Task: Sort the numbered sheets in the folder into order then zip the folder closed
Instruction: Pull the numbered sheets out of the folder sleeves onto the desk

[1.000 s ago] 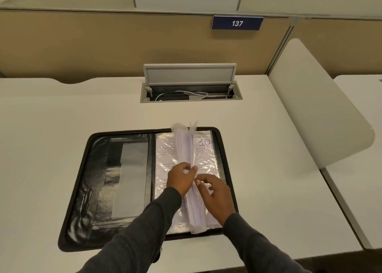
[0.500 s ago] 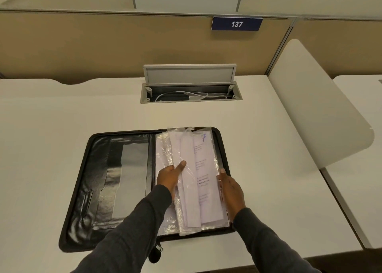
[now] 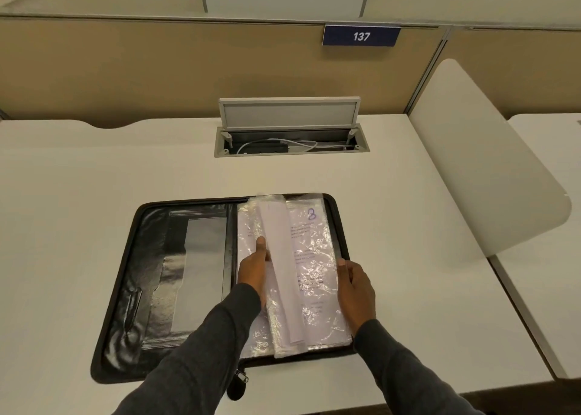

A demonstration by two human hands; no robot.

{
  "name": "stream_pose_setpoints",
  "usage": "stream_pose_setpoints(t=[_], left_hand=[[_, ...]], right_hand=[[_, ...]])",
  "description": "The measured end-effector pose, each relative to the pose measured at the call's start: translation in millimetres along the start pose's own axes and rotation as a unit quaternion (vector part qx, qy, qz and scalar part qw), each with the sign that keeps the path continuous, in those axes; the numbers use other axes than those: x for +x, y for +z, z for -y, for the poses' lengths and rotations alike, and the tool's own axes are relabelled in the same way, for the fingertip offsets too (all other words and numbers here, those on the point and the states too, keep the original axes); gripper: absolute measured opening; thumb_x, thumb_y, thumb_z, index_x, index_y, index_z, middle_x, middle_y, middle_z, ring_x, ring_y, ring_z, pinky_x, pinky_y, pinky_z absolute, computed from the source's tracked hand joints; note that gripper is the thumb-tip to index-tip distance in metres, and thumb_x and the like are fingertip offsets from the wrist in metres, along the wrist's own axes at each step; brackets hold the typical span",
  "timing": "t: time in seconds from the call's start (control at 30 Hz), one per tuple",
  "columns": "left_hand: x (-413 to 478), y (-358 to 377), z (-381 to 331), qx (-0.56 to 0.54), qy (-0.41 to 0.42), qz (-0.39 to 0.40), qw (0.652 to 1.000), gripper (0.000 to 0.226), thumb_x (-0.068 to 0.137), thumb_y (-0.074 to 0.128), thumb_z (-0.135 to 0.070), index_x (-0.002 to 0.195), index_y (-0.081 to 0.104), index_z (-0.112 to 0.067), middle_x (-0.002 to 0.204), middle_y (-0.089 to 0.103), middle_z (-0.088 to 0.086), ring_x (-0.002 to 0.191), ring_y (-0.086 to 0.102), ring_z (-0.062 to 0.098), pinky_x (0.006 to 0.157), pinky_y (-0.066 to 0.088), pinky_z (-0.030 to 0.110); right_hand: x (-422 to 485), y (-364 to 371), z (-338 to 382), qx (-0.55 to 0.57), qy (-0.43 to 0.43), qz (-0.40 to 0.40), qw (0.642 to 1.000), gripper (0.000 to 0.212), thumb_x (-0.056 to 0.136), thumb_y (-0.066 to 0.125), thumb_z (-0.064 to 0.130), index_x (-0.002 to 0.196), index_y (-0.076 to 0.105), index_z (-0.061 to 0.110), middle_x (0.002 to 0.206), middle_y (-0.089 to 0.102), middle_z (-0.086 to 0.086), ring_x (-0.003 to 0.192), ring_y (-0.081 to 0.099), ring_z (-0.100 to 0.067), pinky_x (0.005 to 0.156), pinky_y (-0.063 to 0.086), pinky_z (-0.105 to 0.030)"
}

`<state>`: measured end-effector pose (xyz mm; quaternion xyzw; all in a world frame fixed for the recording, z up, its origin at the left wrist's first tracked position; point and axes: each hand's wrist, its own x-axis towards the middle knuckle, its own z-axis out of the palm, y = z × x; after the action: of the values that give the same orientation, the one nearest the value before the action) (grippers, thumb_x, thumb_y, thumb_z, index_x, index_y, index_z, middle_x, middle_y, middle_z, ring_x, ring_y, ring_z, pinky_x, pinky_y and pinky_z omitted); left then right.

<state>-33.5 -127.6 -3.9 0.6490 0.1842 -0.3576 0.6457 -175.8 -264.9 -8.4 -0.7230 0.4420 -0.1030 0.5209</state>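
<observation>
On the bench [image 3: 94,178], head view: black zip folder [image 3: 176,289], lying open flat. Right half of the folder: sleeved sheets [image 3: 283,289] in clear plastic, stacked; the uppermost flat one is the sheet marked 8 [image 3: 311,235]. Left hand [image 3: 253,270]: pinches a part-turned bunch of the sleeves near the spine, thumb on top. Right hand [image 3: 355,289]: grips the stack's right edge, thumb over it. Zip pull [image 3: 239,380]: hangs at the folder's near edge. Behind: cable tray [image 3: 292,145], lid raised; plate reading 137 [image 3: 361,36].

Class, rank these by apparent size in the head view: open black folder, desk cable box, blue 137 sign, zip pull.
1. open black folder
2. desk cable box
3. blue 137 sign
4. zip pull, though nearest the camera
</observation>
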Motion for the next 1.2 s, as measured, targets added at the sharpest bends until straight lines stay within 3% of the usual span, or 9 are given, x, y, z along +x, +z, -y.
stream_pose_setpoints(t=[0.13,0.23,0.5,0.63,0.77,0.87,0.97,1.1,1.2], left_hand=[[-2.7,1.9,-2.9,-0.013,0.028,0.035,0.999,0.065,0.09,0.045,-0.069,0.074,0.069,-0.01,0.095,0.07,0.018,0.088,0.066,0.036,0.086,0.056,0.054],[-4.9,5.6,-4.9,-0.003,0.053,0.041,0.998,0.066,0.085,0.042,-0.074,0.065,0.059,-0.013,0.083,0.062,0.014,0.08,0.059,0.031,0.078,0.051,0.044],[-3.5,8.1,-5.3,-0.003,0.016,0.083,0.996,0.072,0.089,0.038,-0.073,0.05,0.043,-0.013,0.066,0.048,0.011,0.065,0.05,0.026,0.067,0.044,0.034],[-3.0,10.6,-6.4,0.026,0.018,0.132,0.991,0.09,0.092,0.036,-0.07,0.068,0.062,0.012,0.086,0.072,0.019,0.079,0.065,0.034,0.082,0.054,0.046],[-3.0,13.5,-13.5,0.156,0.095,0.115,0.976,0.058,0.097,0.05,-0.051,0.058,0.067,-0.013,0.09,0.073,0.015,0.08,0.065,0.027,0.082,0.056,0.047],[13.2,12.2,-20.1,0.313,0.208,0.078,0.923,0.033,0.094,0.06,-0.04,0.075,0.064,-0.013,0.087,0.068,0.008,0.082,0.062,0.025,0.081,0.054,0.041],[40.4,13.7,-38.2,0.439,0.318,0.038,0.84,0.014,0.094,0.062,-0.03,0.101,0.065,-0.018,0.11,0.06,0.004,0.103,0.056,0.021,0.092,0.045,0.03],[79.4,17.0,-69.7,0.624,0.361,0.018,0.692,0.057,0.096,0.056,-0.031,0.148,0.036,-0.017,0.156,0.032,0.005,0.143,0.028,0.025,0.118,0.023,0.04],[96.9,25.3,-91.6,0.691,0.353,0.027,0.631,0.064,0.096,0.053,-0.029,0.153,0.025,-0.014,0.156,0.031,0.009,0.142,0.03,0.028,0.117,0.026,0.044]], right_hand=[[-0.1,1.0,1.9,-0.026,-0.033,-0.012,0.999,0.03,0.104,0.043,0.041,0.101,0.061,0.017,0.096,0.062,-0.002,0.087,0.059,-0.015,0.071,0.043,-0.016],[-1.1,1.8,4.3,-0.026,-0.038,-0.003,0.999,0.031,0.104,0.043,0.041,0.091,0.058,0.017,0.089,0.06,-0.001,0.08,0.056,-0.01,0.067,0.042,-0.014],[5.0,4.7,-1.3,-0.027,-0.04,-0.012,0.999,0.032,0.101,0.037,0.051,0.084,0.051,0.029,0.087,0.054,0.002,0.08,0.049,-0.013,0.072,0.041,-0.019],[8.1,4.6,-4.5,-0.011,-0.026,0.009,1.0,0.03,0.102,0.04,0.053,0.094,0.058,0.029,0.098,0.062,0.002,0.09,0.06,-0.016,0.084,0.053,-0.033],[11.9,3.1,-3.8,-0.022,-0.025,0.013,0.999,0.029,0.101,0.046,0.052,0.108,0.06,0.027,0.107,0.064,0.004,0.098,0.063,-0.015,0.091,0.055,-0.038],[13.6,1.1,-1.3,-0.039,-0.025,0.016,0.999,0.026,0.099,0.057,0.045,0.116,0.059,0.026,0.113,0.063,0.004,0.1,0.061,-0.012,0.087,0.05,-0.023],[16.6,0.7,-3.5,-0.071,-0.026,0.02,0.997,0.034,0.097,0.062,0.04,0.125,0.06,0.02,0.118,0.061,0.002,0.1,0.06,-0.012,0.077,0.04,-0.007],[22.0,3.3,-7.1,-0.107,-0.038,0.014,0.993,0.037,0.097,0.063,0.037,0.128,0.061,0.017,0.121,0.06,-0.001,0.099,0.061,-0.012,0.077,0.038,-0.006],[24.5,6.2,-6.4,-0.112,-0.046,0.009,0.993,0.04,0.096,0.064,0.036,0.131,0.061,0.016,0.123,0.06,-0.002,0.1,0.061,-0.013,0.083,0.043,-0.011]])
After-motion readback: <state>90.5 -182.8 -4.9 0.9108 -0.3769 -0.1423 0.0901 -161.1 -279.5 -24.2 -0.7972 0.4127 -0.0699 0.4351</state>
